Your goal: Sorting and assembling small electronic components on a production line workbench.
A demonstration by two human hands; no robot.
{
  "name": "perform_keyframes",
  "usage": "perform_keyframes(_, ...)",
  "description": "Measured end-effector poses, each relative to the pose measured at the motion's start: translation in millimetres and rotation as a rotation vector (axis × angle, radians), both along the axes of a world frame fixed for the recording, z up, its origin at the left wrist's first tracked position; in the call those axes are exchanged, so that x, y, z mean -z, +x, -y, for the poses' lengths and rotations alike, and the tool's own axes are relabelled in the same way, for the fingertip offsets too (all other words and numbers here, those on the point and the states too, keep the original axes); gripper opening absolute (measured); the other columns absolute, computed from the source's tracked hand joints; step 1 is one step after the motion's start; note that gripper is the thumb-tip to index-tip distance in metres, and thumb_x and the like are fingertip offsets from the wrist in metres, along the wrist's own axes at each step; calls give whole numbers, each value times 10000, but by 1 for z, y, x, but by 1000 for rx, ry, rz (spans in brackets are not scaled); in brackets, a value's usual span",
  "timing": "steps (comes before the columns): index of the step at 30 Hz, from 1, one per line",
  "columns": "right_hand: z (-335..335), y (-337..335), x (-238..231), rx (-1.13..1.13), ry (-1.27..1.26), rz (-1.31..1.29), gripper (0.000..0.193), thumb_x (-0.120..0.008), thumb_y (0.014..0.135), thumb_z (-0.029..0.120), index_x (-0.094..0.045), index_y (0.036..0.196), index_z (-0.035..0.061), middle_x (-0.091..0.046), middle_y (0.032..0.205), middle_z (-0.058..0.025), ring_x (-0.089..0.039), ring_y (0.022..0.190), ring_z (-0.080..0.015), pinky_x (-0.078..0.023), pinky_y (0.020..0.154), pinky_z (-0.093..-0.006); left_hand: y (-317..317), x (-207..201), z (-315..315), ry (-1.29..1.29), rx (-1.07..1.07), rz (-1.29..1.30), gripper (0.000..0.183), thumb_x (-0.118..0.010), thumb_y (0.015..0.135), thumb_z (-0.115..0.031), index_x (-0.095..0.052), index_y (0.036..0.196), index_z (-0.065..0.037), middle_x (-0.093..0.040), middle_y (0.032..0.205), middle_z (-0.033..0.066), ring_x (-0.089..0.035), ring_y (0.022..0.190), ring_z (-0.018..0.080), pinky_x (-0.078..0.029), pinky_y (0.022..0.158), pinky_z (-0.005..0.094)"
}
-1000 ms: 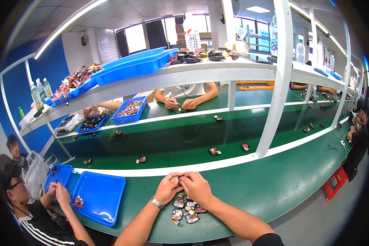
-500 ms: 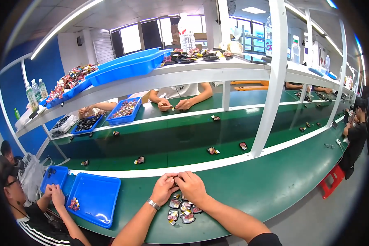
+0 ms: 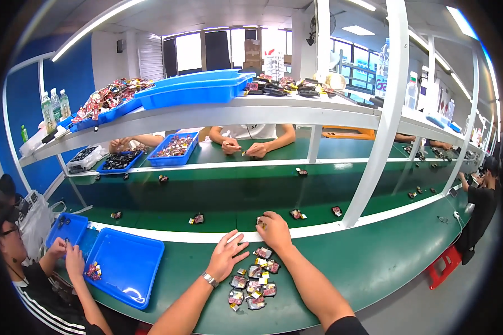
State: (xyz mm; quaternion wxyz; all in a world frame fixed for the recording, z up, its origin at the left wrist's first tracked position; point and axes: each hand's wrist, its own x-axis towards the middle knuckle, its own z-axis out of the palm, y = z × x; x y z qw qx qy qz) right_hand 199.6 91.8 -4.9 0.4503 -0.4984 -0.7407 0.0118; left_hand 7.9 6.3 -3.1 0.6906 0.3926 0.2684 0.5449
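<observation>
My right hand (image 3: 274, 230) reaches forward over the white strip at the edge of the dark green belt (image 3: 218, 195), fingers closed on a small dark and yellow part (image 3: 260, 223). My left hand (image 3: 227, 257) rests open, fingers spread, on the green worktable (image 3: 374, 262), with a watch on its wrist. Just right of it and below my right hand lies a cluster of several small red, black and yellow parts (image 3: 254, 282).
A blue tray (image 3: 123, 265) sits to my left, where a neighbouring person's hands (image 3: 67, 254) work. Small parts (image 3: 197, 219) ride the belt. Across it another person's hands (image 3: 246, 148) work beside a filled blue bin (image 3: 176, 148). White shelf posts (image 3: 377, 134) stand right.
My hands were together over the pile; now my right hand has reached forward to the belt edge with a part, and my left hand has opened flat on the table.
</observation>
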Motion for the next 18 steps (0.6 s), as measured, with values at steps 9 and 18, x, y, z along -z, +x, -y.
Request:
perform_keyframes(9, -15, 54, -5, 456, -100, 104, 461, -781, 707, 254, -638, 1107, 76, -607, 1093, -100, -536, 1058, -300, -427, 902, -429, -12, -2, 4, 10, 29, -11, 356, -496, 972, -109, -426, 1308, -13, -448, 1388, 163, -495, 1250, 316, -463, 1014, 469)
perform_keyframes(18, -42, 83, 28, 495, -169, -107, 462, -758, 695, 107, -601, 1119, 11, -626, 954, -142, -590, 936, -318, -476, 862, -409, -15, 2, -1, 34, 74, -69, 330, -522, 962, -145, -467, 1258, -13, -562, 1248, 199, -584, 1128, 290, -501, 959, 440)
